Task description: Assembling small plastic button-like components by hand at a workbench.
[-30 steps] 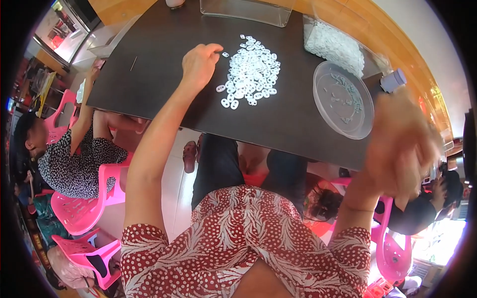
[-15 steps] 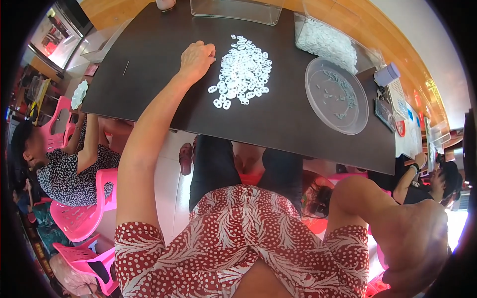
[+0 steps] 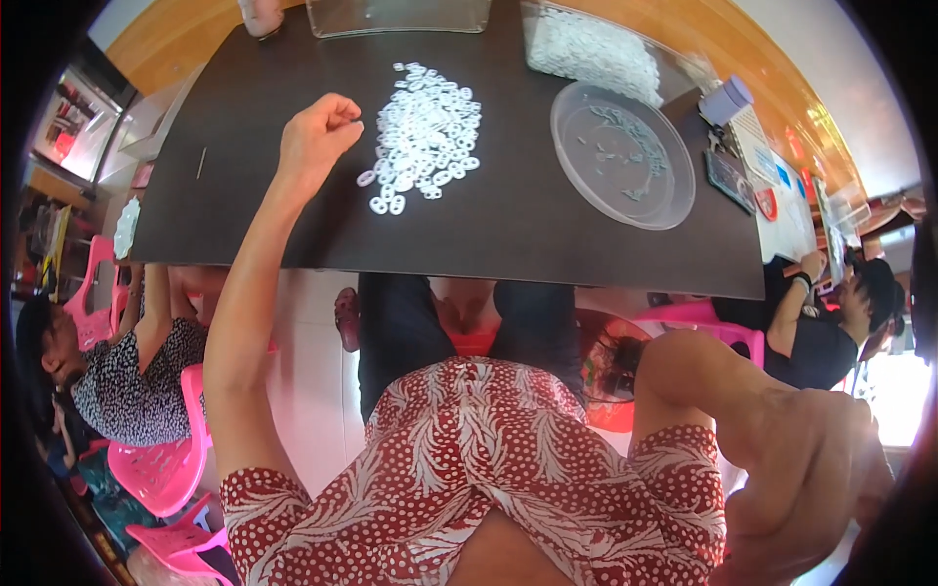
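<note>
On the dark table lies a heap of small white oval pieces with two holes each (image 3: 427, 127). My left hand (image 3: 318, 142) is just left of the heap, its fingers curled and the thumb pressed against the index finger. Anything inside that pinch is too small or hidden to name. My right hand (image 3: 816, 474) is raised close at the lower right, well off the table, with the wrist bent. Its back shows, while the fingers are mostly hidden. To the right of the heap stands a round, shallow clear plastic tray (image 3: 567, 156) with small grey-green slim pieces scattered in it.
A clear box (image 3: 674, 88) full of white pieces stands behind the tray. Another clear container (image 3: 401, 29) is at the far edge. A purple-lidded cup (image 3: 725, 100) and a phone (image 3: 730, 181) lie at right. People sit on both sides, with a pink chair (image 3: 161, 469) at left.
The whole view has shifted, so the table things appear further left. My left hand has drawn slightly away and nearer to me, fingers still pinched. My right hand stays raised.
</note>
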Demonstrator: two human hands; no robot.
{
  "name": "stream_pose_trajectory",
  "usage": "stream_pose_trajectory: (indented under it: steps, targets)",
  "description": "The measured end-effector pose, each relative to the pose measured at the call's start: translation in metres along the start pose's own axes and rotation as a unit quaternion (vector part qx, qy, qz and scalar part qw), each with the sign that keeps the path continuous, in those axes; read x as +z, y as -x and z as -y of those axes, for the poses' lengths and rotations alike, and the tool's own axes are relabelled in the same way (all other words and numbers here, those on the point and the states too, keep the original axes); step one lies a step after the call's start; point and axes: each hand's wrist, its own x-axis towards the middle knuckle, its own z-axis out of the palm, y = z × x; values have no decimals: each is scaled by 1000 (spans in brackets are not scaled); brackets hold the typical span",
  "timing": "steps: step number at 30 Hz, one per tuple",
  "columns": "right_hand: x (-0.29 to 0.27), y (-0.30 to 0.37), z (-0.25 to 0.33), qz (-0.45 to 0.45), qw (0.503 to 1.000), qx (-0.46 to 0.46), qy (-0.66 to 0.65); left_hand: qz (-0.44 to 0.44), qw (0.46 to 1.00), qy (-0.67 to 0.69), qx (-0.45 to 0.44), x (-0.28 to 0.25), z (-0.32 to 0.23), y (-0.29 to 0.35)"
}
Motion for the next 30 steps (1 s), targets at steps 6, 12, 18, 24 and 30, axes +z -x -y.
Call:
stream_pose_trajectory:
  steps: [6,12,18,24,30]
  targets:
    - [10,13,-6,-78,994,-72,30,63,988,12,140,39,-53,58]
    - [-7,53,23,-105,860,164,472,105,944,-88,300,91,-68,76]
    - [-145,125,-12,-265,647,437,565,86,920,-148,352,105,-75,81]
    - [-210,184,-36,-104,520,451,718,93,924,-141,343,116,-77,82]
    - [-238,194,-61,35,456,463,759,41,943,-94,317,119,-76,89]
